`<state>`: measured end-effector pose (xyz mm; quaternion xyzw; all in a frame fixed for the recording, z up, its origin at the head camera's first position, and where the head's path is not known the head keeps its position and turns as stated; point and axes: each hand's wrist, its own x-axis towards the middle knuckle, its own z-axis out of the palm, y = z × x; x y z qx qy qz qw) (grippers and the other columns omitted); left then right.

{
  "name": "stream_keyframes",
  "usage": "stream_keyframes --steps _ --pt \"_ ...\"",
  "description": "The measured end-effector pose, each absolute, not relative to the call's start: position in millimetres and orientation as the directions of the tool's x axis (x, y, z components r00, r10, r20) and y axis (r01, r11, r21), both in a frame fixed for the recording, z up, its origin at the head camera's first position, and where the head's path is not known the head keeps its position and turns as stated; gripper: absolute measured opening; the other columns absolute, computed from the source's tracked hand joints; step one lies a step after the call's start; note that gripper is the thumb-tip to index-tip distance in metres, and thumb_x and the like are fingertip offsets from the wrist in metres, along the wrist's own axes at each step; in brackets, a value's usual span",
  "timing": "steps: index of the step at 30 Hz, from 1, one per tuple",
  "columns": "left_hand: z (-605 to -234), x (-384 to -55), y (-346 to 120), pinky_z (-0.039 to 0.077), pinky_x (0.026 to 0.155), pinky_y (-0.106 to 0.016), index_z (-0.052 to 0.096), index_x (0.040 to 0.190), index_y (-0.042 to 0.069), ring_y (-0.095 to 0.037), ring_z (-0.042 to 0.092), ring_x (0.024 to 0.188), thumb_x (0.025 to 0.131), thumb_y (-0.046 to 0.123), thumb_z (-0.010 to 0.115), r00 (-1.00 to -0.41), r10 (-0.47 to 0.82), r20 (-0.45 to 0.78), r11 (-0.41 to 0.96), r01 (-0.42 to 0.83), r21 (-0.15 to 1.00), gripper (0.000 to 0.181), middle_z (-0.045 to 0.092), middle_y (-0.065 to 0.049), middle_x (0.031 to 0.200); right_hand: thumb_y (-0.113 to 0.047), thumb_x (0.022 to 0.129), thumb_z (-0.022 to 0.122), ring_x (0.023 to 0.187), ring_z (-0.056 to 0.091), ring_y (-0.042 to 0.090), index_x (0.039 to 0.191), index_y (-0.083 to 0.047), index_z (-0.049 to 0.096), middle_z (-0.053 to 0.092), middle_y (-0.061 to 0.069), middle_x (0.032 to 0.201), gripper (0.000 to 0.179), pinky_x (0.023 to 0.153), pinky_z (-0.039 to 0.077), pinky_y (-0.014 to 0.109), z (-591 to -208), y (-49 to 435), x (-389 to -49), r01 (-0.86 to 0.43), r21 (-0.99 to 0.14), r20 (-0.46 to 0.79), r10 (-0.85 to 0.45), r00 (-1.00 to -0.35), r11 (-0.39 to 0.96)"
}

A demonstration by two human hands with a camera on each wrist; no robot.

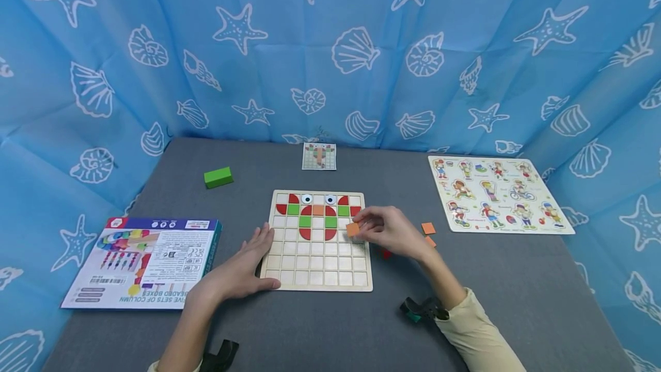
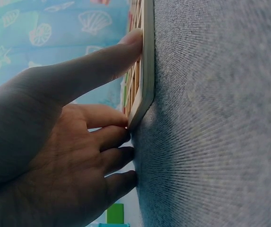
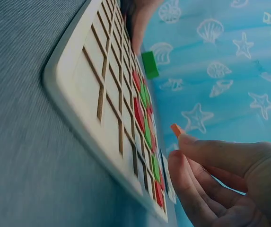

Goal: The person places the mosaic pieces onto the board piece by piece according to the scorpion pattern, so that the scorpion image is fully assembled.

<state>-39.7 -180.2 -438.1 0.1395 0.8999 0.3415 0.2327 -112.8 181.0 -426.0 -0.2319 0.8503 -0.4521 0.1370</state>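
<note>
A wooden grid board lies flat on the table, its upper rows bearing red, green and orange tiles and two eye pieces. My right hand pinches an orange square tile over the board's right side; in the right wrist view the tile sticks out past thumb and forefinger, above the board's surface. At the left edge rests my left hand, fingers extended along the side. Its thumb touches the rim near the front corner in the left wrist view.
Loose orange tiles and a red piece lie right of the board. Behind it is a small pattern card. A green block and a printed box stand left, a picture puzzle board right.
</note>
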Motion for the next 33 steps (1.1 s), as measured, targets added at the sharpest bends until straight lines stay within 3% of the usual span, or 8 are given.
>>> stream_keyframes --steps 16,33 --pt "-437.1 -39.3 -180.0 0.010 0.136 -0.069 0.015 0.172 -0.002 -0.046 0.002 0.170 0.095 0.029 0.086 -0.856 0.405 -0.321 0.732 0.094 0.674 0.109 0.002 -0.021 0.183 -0.010 0.095 0.083 0.079 0.067 0.007 0.111 -0.001 0.076 0.076 0.007 0.091 0.020 0.072 0.057 0.021 -435.0 110.6 -141.5 -0.377 -0.717 -0.022 -0.560 -0.829 0.586" --pt "-435.7 -38.8 -179.5 0.010 0.136 -0.069 0.016 0.172 -0.002 -0.047 0.002 0.170 0.095 0.030 0.086 -0.855 0.405 -0.324 0.734 0.092 0.673 0.109 0.003 -0.021 0.183 -0.010 0.095 0.082 0.080 0.069 0.009 0.109 -0.001 0.080 0.079 0.007 0.091 0.017 0.074 0.058 0.024 -431.2 98.1 -139.9 -0.409 -0.632 -0.035 -0.552 -0.833 0.658"
